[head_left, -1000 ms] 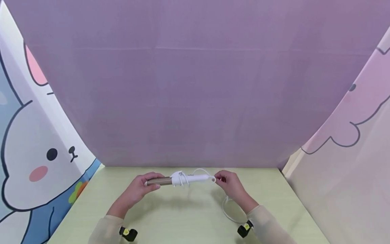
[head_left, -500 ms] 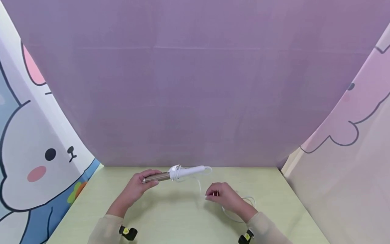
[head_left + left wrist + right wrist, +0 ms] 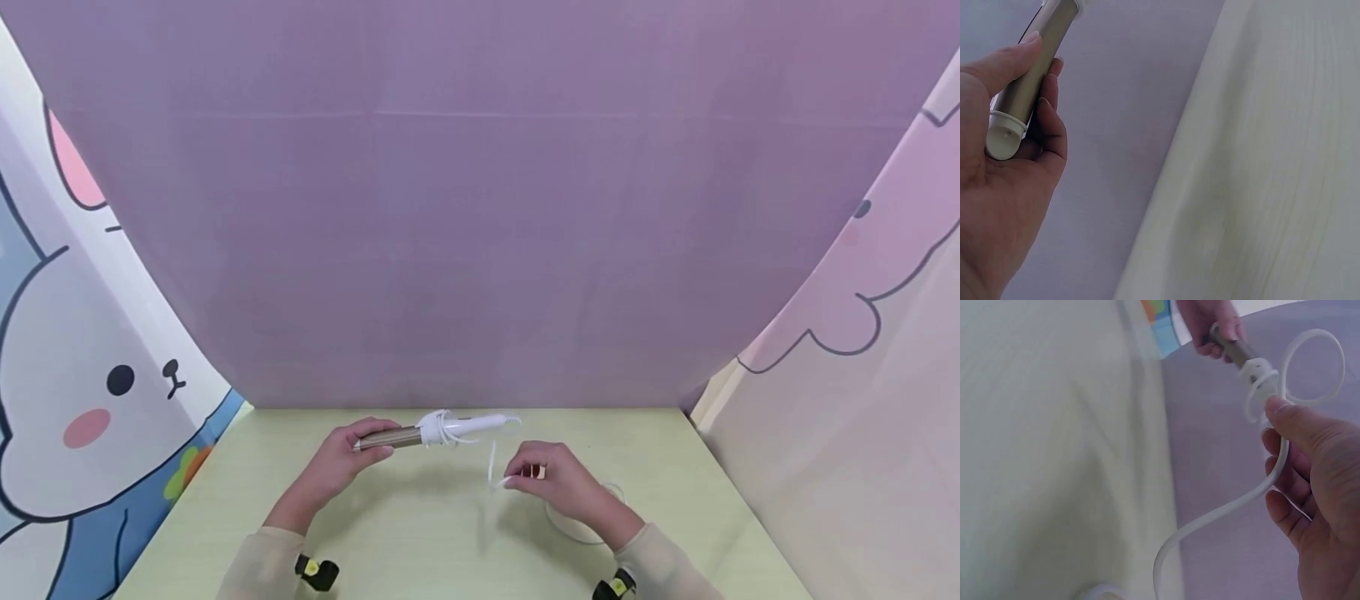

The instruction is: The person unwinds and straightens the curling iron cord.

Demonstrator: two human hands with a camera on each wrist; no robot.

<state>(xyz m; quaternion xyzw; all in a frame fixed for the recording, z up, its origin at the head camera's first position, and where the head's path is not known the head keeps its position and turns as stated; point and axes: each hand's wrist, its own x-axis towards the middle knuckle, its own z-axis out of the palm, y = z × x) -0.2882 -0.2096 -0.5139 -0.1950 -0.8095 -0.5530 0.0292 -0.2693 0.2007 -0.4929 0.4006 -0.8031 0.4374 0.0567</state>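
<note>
A curling iron (image 3: 438, 431) with a gold barrel and white handle is held level above the pale green table (image 3: 420, 533). My left hand (image 3: 352, 450) grips the barrel end (image 3: 1025, 87), thumb on top. White cord (image 3: 1254, 487) is looped round the handle near the barrel (image 3: 1260, 384). My right hand (image 3: 543, 479) pinches the cord (image 3: 492, 467) between thumb and fingers, lower and right of the iron. More cord lies coiled on the table (image 3: 573, 525) under the right wrist.
A purple backdrop (image 3: 480, 208) rises behind the table. Cartoon-printed panels stand at the left (image 3: 90, 375) and right (image 3: 862, 333). Black wrist cameras sit on both sleeves (image 3: 315, 573).
My right hand left the handle's end, dropped toward the table with the cord, then rose slightly. Cord loops show round the handle again. The left hand stayed put.
</note>
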